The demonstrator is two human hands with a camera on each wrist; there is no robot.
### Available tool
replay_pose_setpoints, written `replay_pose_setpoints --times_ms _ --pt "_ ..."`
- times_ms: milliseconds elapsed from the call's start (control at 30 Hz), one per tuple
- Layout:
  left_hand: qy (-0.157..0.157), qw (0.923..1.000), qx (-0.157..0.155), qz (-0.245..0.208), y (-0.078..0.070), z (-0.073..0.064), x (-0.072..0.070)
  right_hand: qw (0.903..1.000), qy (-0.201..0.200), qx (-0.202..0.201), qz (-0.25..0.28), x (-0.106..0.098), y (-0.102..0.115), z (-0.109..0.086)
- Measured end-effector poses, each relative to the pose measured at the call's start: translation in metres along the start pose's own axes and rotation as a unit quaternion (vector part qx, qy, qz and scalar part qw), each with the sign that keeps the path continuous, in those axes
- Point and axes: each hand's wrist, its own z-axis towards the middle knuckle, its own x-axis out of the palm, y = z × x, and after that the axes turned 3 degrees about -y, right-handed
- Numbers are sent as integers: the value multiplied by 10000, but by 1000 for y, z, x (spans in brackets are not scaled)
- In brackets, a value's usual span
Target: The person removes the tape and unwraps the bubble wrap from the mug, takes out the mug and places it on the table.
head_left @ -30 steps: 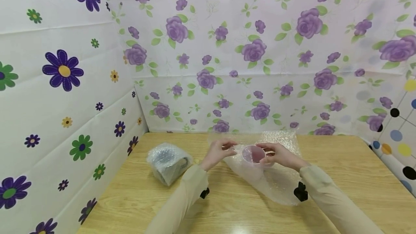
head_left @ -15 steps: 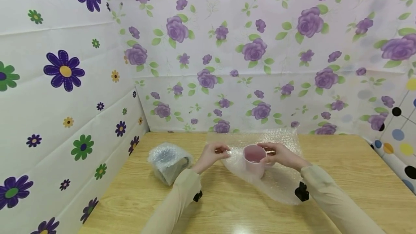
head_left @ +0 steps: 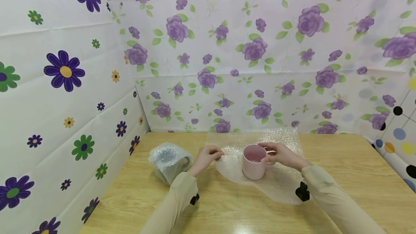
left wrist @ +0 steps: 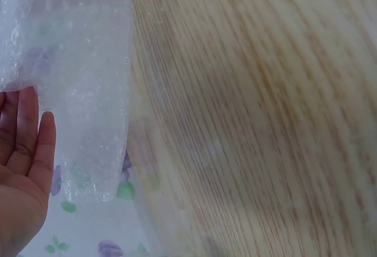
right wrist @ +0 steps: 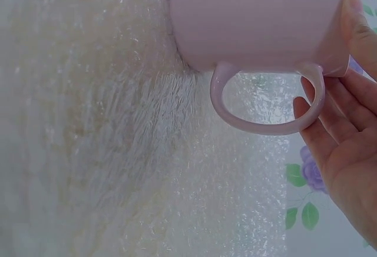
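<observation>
A pink mug (head_left: pixel 254 167) stands upright on a spread sheet of bubble wrap (head_left: pixel 286 187). My right hand (head_left: pixel 282 155) grips the mug near its rim on the right. In the right wrist view the thumb lies against the wall of the mug (right wrist: pixel 259 24) and the fingers are behind, by the handle (right wrist: pixel 268 128). My left hand (head_left: pixel 206 157) pinches the left edge of the wrap between thumb and fingers. From the left wrist, the sheet of bubble wrap (left wrist: pixel 88 109) hangs at the fingers of the left hand (left wrist: pixel 23 157); the thumb is hidden there.
To the left of the left hand lies a bundle in bubble wrap (head_left: pixel 169 160), a greyish thing showing inside it. Everything rests on a wooden table (head_left: pixel 221 208). A flowered sheet (head_left: pixel 227 93) hangs along the table's back edge, another at the left.
My left hand has moved left and drawn the wrap's edge away from the mug, so the mug's front shows bare. The right hand has stayed at the rim.
</observation>
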Motion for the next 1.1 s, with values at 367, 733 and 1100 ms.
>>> replay_pose_setpoints --times_ms 367,733,1100 --pt "377 9922 447 1103 13 2 -1 10000 -2 32 -41 0 -2 0" --pt "1050 9628 1777 1745 9 -1 -10 10000 -16 17 22 3 -3 1" --pt "1511 9472 1763 2211 7 -8 -14 10000 11 -30 25 0 -6 3"
